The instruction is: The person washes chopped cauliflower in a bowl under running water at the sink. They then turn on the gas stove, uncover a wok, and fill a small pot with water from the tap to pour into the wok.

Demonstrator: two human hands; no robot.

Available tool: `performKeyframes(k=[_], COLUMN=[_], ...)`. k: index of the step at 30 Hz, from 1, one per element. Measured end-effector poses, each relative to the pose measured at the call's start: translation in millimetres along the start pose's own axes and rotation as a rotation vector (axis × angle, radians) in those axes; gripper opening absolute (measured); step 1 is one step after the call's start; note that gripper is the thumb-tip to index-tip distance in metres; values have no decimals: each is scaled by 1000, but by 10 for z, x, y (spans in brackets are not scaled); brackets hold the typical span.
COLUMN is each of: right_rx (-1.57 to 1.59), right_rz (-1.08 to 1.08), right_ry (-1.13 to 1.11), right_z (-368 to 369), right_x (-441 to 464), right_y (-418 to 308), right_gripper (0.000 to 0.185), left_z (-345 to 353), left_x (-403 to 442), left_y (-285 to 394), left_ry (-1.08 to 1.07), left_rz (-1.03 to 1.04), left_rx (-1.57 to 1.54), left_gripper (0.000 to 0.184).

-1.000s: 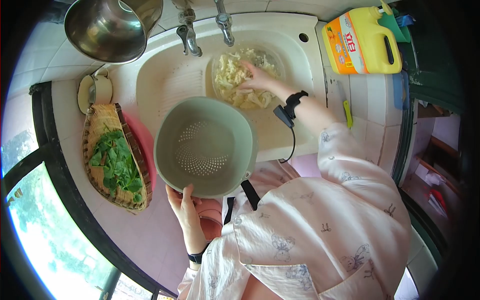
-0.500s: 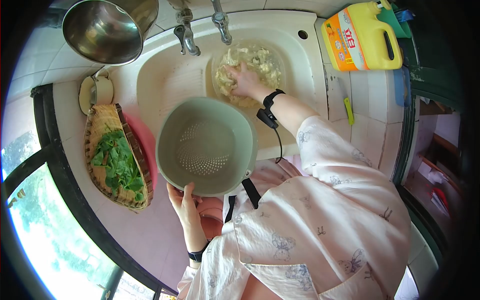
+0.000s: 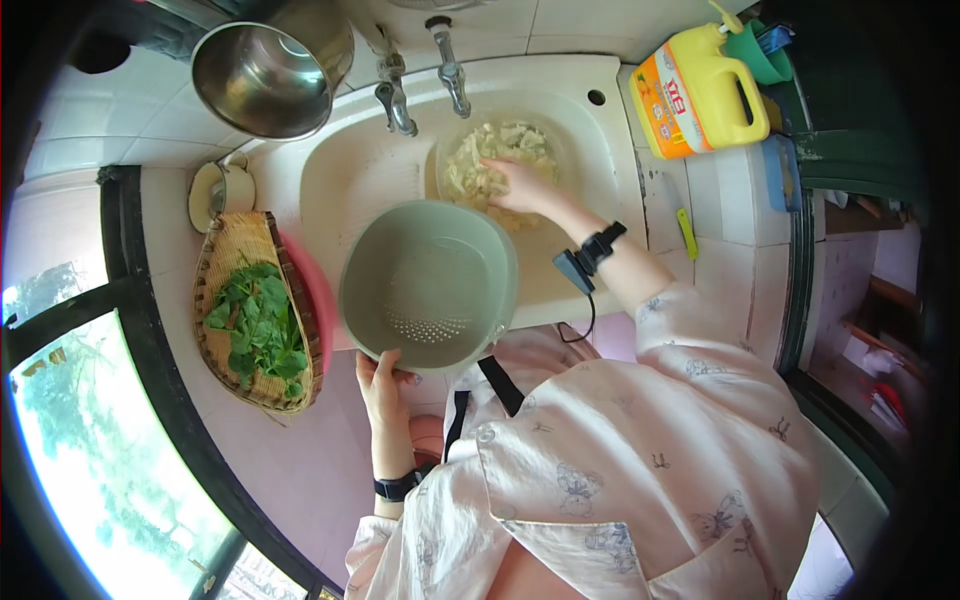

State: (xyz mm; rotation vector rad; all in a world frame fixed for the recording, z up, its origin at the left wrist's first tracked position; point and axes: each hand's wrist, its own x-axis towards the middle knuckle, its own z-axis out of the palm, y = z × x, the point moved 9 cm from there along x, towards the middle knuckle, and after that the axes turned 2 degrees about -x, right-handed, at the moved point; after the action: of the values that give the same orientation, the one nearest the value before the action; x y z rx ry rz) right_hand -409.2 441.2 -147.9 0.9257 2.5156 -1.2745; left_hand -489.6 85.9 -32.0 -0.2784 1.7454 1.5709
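Observation:
My left hand (image 3: 381, 385) grips the near rim of a grey-green colander (image 3: 415, 265), thumb at the edge. The colander is tilted, its wide mouth facing up, with small holes showing low on its inside and no food visible in it. At the sink's right side, a clear bowl (image 3: 566, 165) holds pale cauliflower-like pieces (image 3: 475, 160) in what looks like water. My right hand (image 3: 522, 187) reaches into this bowl from the right, thumb and fingers apart among the pieces. Its fingertips are partly hidden there.
Around the bowl is the white sink (image 3: 330, 175), with two taps (image 3: 452, 75) behind. Left stand a steel pot (image 3: 265, 80), an enamel mug (image 3: 235, 185) and a woven basket (image 3: 215, 285) of green leaves beside a pink basin (image 3: 312, 290). Right are a yellow detergent jug (image 3: 715, 95) and a green-handled knife (image 3: 686, 233).
My right hand has drawn slightly back toward the right within the bowl. The colander is still in my left hand and tilted differently. The whole view has shifted a little.

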Motion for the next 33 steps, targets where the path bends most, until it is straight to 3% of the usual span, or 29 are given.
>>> performKeyframes(k=[1,3,7,11,15,18,20,21,23,24,25,26,28,29,30,31,32,33], right_rx=[285,757,138,-8,-71,-111,-110,-118,184,420,658,877,1593,1951,1852,1391,1406,1198], right_rz=[-48,153,94,126,-52,-127,-249,-351,-372,-424,-464,-605,-1105,-1188,-798,-258,-280,-275], right_ry=[104,129,143,217,261,204,163,155,-39,-58,-75,-189,-583,-722,-293,-235,-149,-82], right_z=[-4,63,-158,-379,-681,-1038,-1344,-1493,-1741,-1917,-2047,-2192,-2250,-2103,-1825,-1199,-1157,-1007], right_x=[-6,-184,-744,-1032,-1095,-1191,-1325,-1427,-1646,-1825,-1943,-2034,-2123,-1998,-1784,-1223,-1276,-1395], right_y=[177,527,400,330,119,-251,-618,-842,-1206,-1395,-1482,-1470,-1410,-1269,-1287,-721,-543,-451], right_gripper=[53,27,22,19,20,17,14,14,20,23,27,44,59,70,69,80,80,76], left_z=[10,61,279,468,512,575,630,623,894,838,931,1040,1000,988,884,780,759,735], left_x=[44,224,580,1048,1457,1509,1461,1320,763,615,441,221,-91,-253,-308,-267,-227,-270], left_y=[-54,-156,-235,-281,-351,-272,-319,-206,-66,-41,64,121,162,149,108,55,23,53], left_ry=[-11,-17,27,61,115,6,-38,-17,-283,-266,-446,-619,-743,-874,-898,-865,-852,-830], left_rz=[-39,-30,-63,-23,-21,6,-156,-135,-217,-209,-2,212,231,245,252,220,196,278], left_rx=[-19,-131,-227,-237,-332,-357,-306,-337,-45,-64,292,656,639,630,651,643,646,739], left_gripper=[20,21,22,20,23,28,32,32,34,34,34,34,32,31,31,28,25,25])
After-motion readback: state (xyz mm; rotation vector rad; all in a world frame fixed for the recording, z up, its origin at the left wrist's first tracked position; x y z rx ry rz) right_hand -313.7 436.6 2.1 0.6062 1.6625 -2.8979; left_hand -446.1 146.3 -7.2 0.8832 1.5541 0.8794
